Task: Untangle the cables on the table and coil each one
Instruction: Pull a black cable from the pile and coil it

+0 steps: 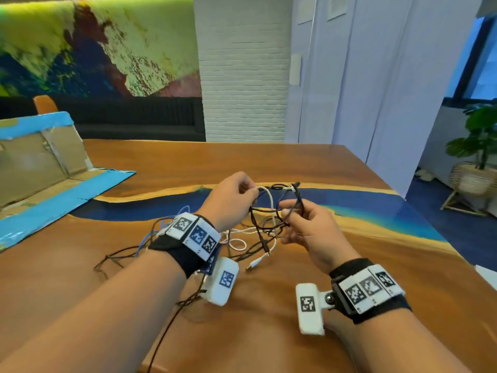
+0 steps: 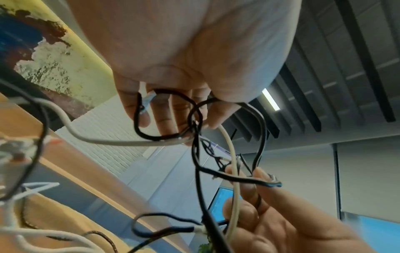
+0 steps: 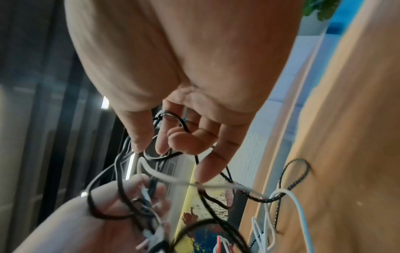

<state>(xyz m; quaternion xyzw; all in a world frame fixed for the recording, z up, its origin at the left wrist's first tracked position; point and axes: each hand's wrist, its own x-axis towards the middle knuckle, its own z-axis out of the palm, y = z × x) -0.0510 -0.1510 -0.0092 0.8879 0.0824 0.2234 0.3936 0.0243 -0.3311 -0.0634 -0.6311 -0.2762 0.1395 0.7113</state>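
Observation:
A tangle of thin cables (image 1: 265, 227) hangs between both hands above the wooden table (image 1: 269, 305). It holds a black cable (image 1: 297, 196), a white cable (image 1: 270, 199) and a blue cable (image 1: 146, 239). My left hand (image 1: 234, 200) pinches the top of a black and white loop at its fingertips (image 2: 164, 119). To its right, my right hand (image 1: 304, 222) grips black loops with curled fingers (image 3: 184, 142). Loose strands and a white USB plug (image 1: 252, 265) trail on the table below. A braided black cable (image 3: 288, 178) also lies there.
An opened cardboard box with blue tape (image 1: 45, 162) lies at the table's left. A blue resin band (image 1: 349, 203) crosses the tabletop. A black strand (image 1: 164, 332) runs toward the near edge. A potted plant (image 1: 478, 146) stands on the floor at right.

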